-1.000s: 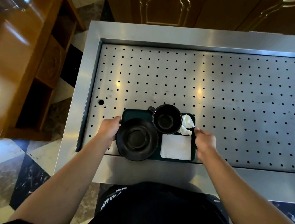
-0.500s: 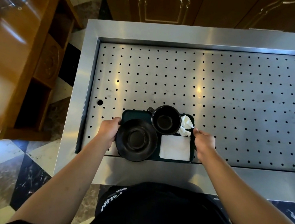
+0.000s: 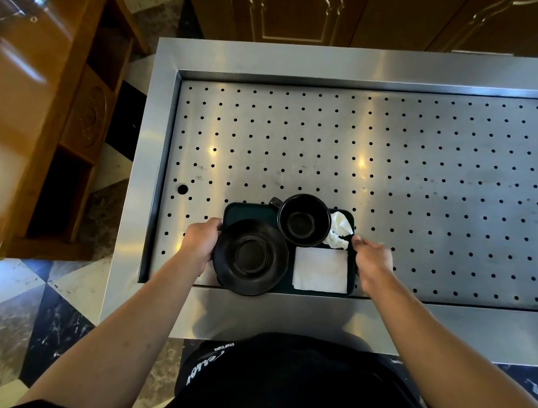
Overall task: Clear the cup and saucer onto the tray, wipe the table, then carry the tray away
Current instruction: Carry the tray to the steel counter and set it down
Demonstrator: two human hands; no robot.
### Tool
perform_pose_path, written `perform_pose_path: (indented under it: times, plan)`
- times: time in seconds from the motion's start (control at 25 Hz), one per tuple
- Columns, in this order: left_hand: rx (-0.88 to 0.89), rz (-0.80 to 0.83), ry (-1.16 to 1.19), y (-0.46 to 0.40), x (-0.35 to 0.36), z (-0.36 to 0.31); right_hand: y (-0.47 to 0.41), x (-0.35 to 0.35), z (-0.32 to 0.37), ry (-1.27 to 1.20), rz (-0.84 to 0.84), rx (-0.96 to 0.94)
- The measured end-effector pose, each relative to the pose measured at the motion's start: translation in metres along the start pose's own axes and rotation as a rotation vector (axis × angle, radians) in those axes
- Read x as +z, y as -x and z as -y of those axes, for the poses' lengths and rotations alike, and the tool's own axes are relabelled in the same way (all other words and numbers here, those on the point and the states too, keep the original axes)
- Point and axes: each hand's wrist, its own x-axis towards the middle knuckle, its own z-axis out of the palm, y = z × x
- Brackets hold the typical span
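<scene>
Forearms are seen reaching up from the lower edge of the view toward a dark tray (image 3: 246,209) that is set at the near edge of a perforated steel surface (image 3: 403,174). The tray's 9 o'clock edge is gripped by the left hand (image 3: 200,237), whose fingers are curled round the rim and mostly hidden beneath it. The 3 o'clock edge is gripped by the right hand (image 3: 371,261), with the thumb laid on top of the rim and the other fingers tucked under, out of sight. On the tray, a black saucer (image 3: 250,257) is placed at 7 o'clock, its edge overhanging the tray's near rim. A flat white napkin (image 3: 320,269) is laid just beside it at 5 o'clock. A black cup (image 3: 303,220) is stood upright at 12 o'clock, with its handle pointed to 10 o'clock. A crumpled white tissue (image 3: 339,230) is tucked against the cup at 2 o'clock. Whether the tray is resting on the surface or lifted just clear of it cannot be told. Beyond the surface, at 12 o'clock, a brown panelled door (image 3: 295,3) is seen. A wooden cabinet (image 3: 32,108) is stood at 9 o'clock, over a chequered floor (image 3: 4,305).
</scene>
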Motion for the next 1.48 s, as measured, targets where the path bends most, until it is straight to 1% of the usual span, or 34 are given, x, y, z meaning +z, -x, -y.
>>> perform_pose_path:
  times: [0.32, 0.44, 0.68, 0.8, 0.92, 1.08, 1.24, 1.36, 1.44, 1.48]
  plan:
    - [-0.006, -0.024, -0.045, 0.011, -0.005, 0.012, -0.004, -0.01, -0.014, 0.109, 0.043, -0.074]
    - [-0.006, -0.019, -0.026, 0.02, -0.009, 0.023, -0.002, -0.017, -0.02, 0.149, 0.072, -0.097]
    - [0.109, -0.052, -0.042, 0.041, -0.013, 0.044, 0.012, -0.029, -0.035, 0.283, 0.107, -0.218]
    - [0.18, -0.124, -0.118, 0.063, -0.017, 0.06, 0.026, -0.033, -0.042, 0.431, 0.106, -0.302]
    - [0.284, -0.219, -0.226, 0.102, -0.018, 0.067, 0.039, -0.035, -0.052, 0.492, 0.108, -0.375]
    - [0.396, -0.194, -0.432, 0.121, -0.024, 0.098, 0.053, -0.033, -0.078, 0.571, 0.136, -0.456]
    - [0.548, -0.096, -0.602, 0.123, -0.037, 0.14, 0.087, -0.026, -0.11, 0.696, 0.041, -0.525]
    - [0.633, -0.041, -0.69, 0.128, -0.052, 0.175, 0.11, -0.022, -0.136, 0.771, 0.043, -0.566]
    - [0.71, -0.01, -0.732, 0.137, -0.064, 0.206, 0.127, -0.019, -0.167, 0.823, 0.017, -0.633]
    - [0.719, -0.002, -0.742, 0.141, -0.067, 0.217, 0.133, -0.02, -0.183, 0.826, -0.015, -0.662]
